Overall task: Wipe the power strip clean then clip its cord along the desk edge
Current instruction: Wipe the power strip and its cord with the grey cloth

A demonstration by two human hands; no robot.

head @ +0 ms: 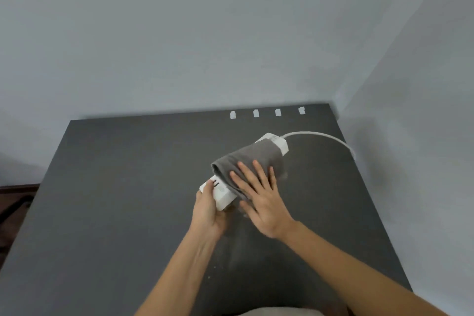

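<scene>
The power strip (225, 196) lies diagonally mid-worktop (128, 187), your left hand (207, 210) gripping its near end. Your right hand (259, 195), fingers spread flat, presses the grey cloth (248, 159) over it. Rigid, light, likely slippery plastic: hold by the sides. The cord (320, 136) looks flexible; four clips (266, 113) wait at the far edge.

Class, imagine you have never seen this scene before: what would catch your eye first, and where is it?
First, at the centre of the dark desk, the right hand pressed flat on a grey cloth draped over a white power strip, whose near end the left hand grips. Next, the white cord curving right, and four small white clips along the far edge.
</scene>
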